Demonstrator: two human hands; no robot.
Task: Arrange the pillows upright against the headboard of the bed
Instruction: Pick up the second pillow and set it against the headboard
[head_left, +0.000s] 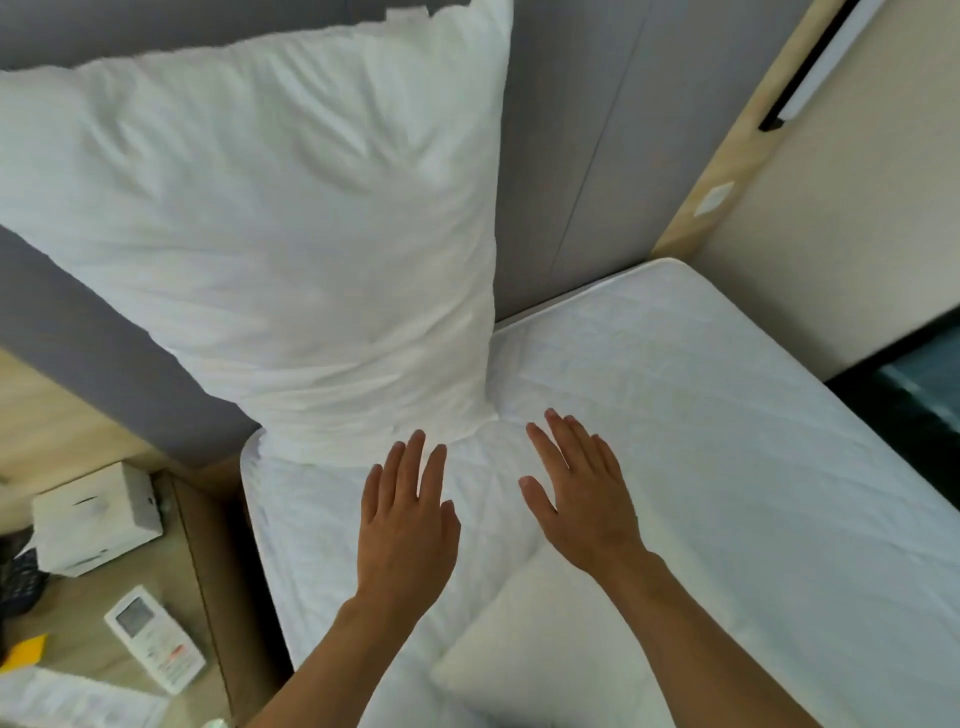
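Observation:
A large white pillow (270, 223) stands upright on the bed, leaning against the grey padded headboard (561, 156). Its lower edge rests on the white quilted mattress (727, 441). My left hand (408, 525) hovers just below the pillow's bottom edge, fingers apart, holding nothing. My right hand (582, 488) is beside it to the right, also flat and spread, empty. A second white pillow (550, 649) lies flat on the mattress under my right forearm, which hides part of it.
A wooden bedside table (104, 597) on the left holds a white box (93, 514), a white remote control (156, 636), papers and a dark object. A beige wall (831, 208) runs along the bed's right side, with a dark surface at the far right.

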